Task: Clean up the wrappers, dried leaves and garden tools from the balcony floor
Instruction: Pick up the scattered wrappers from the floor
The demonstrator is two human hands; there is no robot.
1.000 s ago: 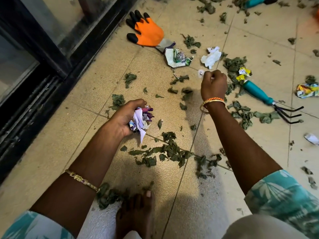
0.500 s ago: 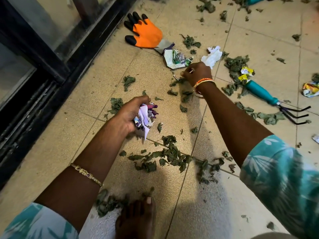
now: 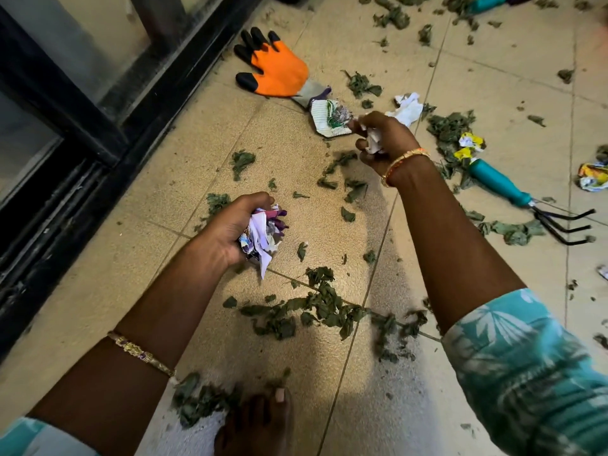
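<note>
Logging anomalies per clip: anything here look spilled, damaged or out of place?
Yes: dried leaves litter the tiles; an orange glove, a hand rake and crumpled wrappers lie scattered. Each hand, left hand and right hand, grips wrappers.

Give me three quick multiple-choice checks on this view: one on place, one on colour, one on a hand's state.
1. The orange glove lies:
A. beside the dark door frame
B. under the hand rake
C. in the left hand

2. The hand rake has a handle coloured:
A. red
B. teal
C. yellow

3. The left hand is:
A. flat on the floor
B. gripping a wad of crumpled wrappers
C. empty

Answers: 1 A, the glove sits on the tiles next to the frame. 2 B, the grip is plainly teal. 3 B, fingers curl around paper.
</note>
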